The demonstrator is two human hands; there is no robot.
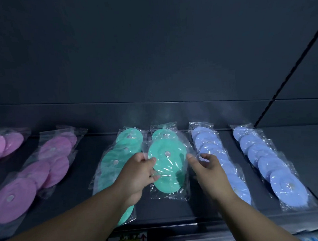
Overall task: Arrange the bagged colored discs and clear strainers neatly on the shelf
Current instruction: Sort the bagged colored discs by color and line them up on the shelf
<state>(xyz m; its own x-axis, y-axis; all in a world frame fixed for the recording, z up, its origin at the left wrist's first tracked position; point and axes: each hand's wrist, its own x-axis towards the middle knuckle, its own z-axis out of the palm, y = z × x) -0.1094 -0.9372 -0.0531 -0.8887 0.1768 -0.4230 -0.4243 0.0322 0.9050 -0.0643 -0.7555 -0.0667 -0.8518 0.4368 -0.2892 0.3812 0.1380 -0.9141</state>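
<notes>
Behind left hand (138,173), gripped teal bag (168,165) pt. hidden.

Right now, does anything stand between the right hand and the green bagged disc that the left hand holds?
Nothing visible does. The right hand hangs open just beside the right edge of the green bagged disc, above a row of blue discs. The left hand grips its left edge.
</notes>
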